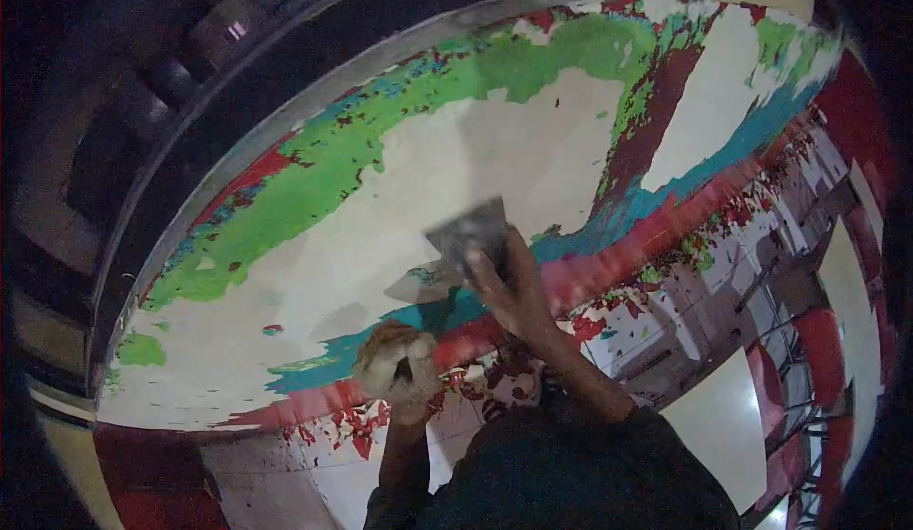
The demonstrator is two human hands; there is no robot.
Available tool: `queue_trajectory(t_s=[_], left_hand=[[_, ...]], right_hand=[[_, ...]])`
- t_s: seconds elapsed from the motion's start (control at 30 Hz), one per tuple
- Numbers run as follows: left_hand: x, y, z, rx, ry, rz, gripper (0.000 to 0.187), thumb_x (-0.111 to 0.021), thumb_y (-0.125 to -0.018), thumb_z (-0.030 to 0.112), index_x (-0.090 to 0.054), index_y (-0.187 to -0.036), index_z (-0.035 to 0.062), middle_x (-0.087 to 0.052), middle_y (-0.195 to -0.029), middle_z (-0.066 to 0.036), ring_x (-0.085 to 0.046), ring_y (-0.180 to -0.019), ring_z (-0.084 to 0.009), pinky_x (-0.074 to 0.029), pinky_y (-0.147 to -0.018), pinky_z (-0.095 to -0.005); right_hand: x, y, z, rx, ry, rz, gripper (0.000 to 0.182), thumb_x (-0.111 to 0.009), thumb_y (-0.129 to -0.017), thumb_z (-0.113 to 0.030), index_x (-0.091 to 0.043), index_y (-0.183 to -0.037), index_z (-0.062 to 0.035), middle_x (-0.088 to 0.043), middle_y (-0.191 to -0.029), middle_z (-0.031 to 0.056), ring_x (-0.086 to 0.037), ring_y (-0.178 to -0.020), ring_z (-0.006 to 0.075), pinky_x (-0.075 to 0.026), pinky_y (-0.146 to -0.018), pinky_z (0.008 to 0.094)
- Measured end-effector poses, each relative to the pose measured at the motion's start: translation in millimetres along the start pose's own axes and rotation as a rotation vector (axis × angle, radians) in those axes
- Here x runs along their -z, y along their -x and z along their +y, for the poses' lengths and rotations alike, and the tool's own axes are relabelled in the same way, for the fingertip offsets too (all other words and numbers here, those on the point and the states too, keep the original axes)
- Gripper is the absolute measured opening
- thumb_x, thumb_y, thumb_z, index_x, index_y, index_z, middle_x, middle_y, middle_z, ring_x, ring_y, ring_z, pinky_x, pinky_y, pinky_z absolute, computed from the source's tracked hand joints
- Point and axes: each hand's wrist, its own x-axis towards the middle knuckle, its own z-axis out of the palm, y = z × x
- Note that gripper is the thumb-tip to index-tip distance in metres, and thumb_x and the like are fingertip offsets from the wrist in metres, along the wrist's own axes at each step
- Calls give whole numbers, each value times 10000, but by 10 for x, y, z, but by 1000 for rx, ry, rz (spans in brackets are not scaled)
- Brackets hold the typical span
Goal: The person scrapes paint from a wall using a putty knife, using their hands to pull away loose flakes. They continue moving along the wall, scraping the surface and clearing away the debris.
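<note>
My right hand (509,288) grips a dark, flat, square-cornered scraper plate (473,224), slightly blurred, against or just in front of the painted wall (409,197). Its fingers wrap over the plate's near edge. Lower and to the left, my left hand (407,399) looks pale and dusty and is closed around a tan and whitish lump (385,345); what the lump is made of cannot be made out. Large bare white areas show on the wall, bordered by patches of green paint (314,197), blue paint (333,364) and red paint (656,121).
Red, green and white paint flakes (590,326) lie scattered over the tiled floor (666,349) along the wall's foot. White tabletops (723,425) and red chairs (823,349) stand at the right. A dark band (190,140) borders the wall at the upper left.
</note>
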Motion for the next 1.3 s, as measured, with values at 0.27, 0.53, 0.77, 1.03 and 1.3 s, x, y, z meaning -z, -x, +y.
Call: queue_trajectory(t_s=[0.27, 0.53, 0.77, 1.03, 1.3], left_hand=[[430, 96, -68, 103, 30, -24, 254, -528, -812, 107, -484, -582, 7, -483, -469, -76, -436, -389, -157, -366, -398, -265], [685, 105, -89, 120, -36, -44, 249, -536, -816, 132, -463, -597, 37, -510, -480, -69, -469, -400, -158, -371, -406, -265], [967, 130, -225, 33, 25, -73, 201, -532, -807, 109, -476, -624, 45, -515, -485, -75, -488, -415, -167, -382, -402, -259], [972, 154, -219, 24, -6, -58, 245, -543, -825, 177, -479, -627, 47, -533, -500, -84, -503, -423, -168, -397, -409, -259], [943, 130, -285, 29, -32, -77, 263, -568, -817, 181, -487, -604, 50, -531, -493, -62, -507, -420, -156, -392, -413, -253]], right_hand=[[-243, 87, -76, 118, 154, 14, 319, -522, -878, -268, -450, -1055, -13, -557, -891, 75, -525, -726, 109, -448, -630, 266], [-569, 163, -273, 8, 50, 60, 304, -526, -874, -277, -457, -1021, -19, -526, -759, 36, -504, -639, 100, -420, -537, 243], [-639, 107, -233, 9, -21, 106, 287, -525, -873, -242, -458, -1035, -15, -518, -752, 30, -486, -618, 90, -425, -531, 235], [-751, 125, -624, -14, 19, 179, 238, -517, -880, -243, -471, -1036, -69, -484, -666, -12, -397, -466, 43, -309, -376, 194], [-666, 146, -599, -67, -10, 220, 286, -528, -874, -289, -469, -1008, -44, -503, -670, -5, -426, -514, 61, -336, -426, 213]])
